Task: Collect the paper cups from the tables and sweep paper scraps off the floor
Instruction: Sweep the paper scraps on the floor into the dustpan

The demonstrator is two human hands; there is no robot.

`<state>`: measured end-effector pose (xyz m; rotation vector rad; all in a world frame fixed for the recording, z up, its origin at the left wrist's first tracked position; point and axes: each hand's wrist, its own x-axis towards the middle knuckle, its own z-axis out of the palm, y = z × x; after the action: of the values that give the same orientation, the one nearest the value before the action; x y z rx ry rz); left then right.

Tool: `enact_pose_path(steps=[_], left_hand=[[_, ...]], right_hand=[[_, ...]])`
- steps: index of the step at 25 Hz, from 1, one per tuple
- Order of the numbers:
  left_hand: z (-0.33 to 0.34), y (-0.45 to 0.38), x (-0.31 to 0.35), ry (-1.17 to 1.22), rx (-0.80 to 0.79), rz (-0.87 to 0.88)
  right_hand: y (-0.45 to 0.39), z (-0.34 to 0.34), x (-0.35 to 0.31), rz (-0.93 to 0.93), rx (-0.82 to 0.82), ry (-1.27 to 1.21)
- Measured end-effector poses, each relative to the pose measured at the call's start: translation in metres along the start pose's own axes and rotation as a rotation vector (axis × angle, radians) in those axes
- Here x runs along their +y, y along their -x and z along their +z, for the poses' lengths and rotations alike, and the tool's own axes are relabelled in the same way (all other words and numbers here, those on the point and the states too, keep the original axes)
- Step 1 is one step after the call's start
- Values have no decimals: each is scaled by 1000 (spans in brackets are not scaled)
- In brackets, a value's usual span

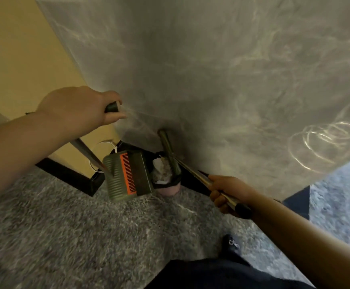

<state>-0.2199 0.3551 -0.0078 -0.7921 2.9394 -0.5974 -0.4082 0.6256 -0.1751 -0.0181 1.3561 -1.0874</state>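
Head view, looking down: a dustpan (128, 176) handle is clenched in the left hand (76, 107), a broom (170, 151) handle grasped by the right hand (224, 195). White paper scraps (161, 171) are seen piled on the carpeted floor (65, 226), between the dustpan's mouth and the broom head, beneath the grey worktop (211, 69) edge. Scraps could be scattered past the pan if swept too hard, or trapped against the dark skirting. No writing can be read.
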Motion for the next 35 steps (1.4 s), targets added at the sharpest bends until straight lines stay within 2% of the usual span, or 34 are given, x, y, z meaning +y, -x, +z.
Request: enact_pose_path(steps=[5,10,14,20,23,26,32,35], left_hand=[[17,64,-26,174,26,-9],[27,111,-43,218,79,-54],[46,157,-46,322,129,-100],[80,226,-56,359,47,-198],[94,254,-71,414,71,-260],[121,275,-105,491,-26,-324],[186,298,-185,506,-54,-241],[214,293,-218,531,-48,-221]], right_hand=[[33,51,53,-28,43,-59],[57,72,91,-11,48,-70],[71,81,113,4,14,-64],[84,106,133,47,-112,-72],[74,140,142,71,-133,-81],[50,187,148,113,-117,-73],[-5,295,161,110,21,-165],[-31,328,160,114,59,-221]])
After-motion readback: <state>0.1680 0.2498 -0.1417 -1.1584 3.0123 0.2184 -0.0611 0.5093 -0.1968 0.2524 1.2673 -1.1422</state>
